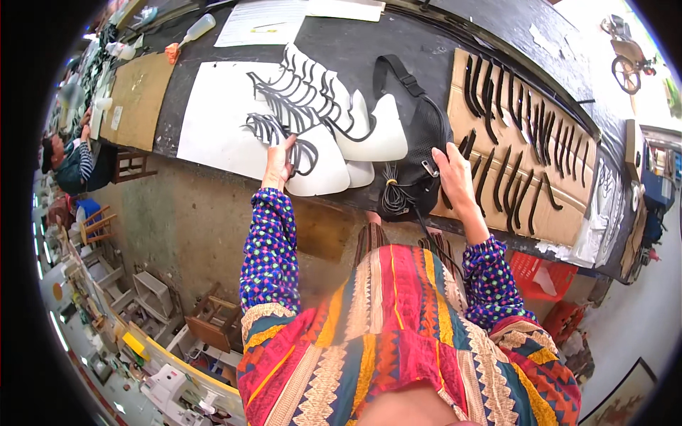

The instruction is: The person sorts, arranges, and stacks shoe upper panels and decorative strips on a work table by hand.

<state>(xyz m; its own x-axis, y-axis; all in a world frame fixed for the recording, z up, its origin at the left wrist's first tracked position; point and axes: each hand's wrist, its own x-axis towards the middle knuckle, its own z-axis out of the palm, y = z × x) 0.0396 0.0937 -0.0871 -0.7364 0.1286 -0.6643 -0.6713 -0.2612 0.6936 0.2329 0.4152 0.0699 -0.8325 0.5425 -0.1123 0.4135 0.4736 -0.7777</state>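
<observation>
My left hand (279, 162) is closed on the black-edged end of a white curved panel (320, 170) at the table's near edge. Behind it lie more white panels (387, 128) with wavy black edging, fanned out and overlapping. Just right of them rests a black mesh bag (419, 138) with a buckled strap (399, 71). My right hand (456, 177) grips the bag's right edge, thumb on top; some of its fingers are hidden. A tied coil of thin black cable (396, 192) hangs at the bag's lower left.
Several curved black strips (511, 181) lie on brown cardboard (465, 92) at right. A large white sheet (213, 121) is under the panels. Farther off are a squeeze bottle (201, 27) and papers (261, 21). A person (78, 160) sits at far left. A red crate (543, 277) stands below the table.
</observation>
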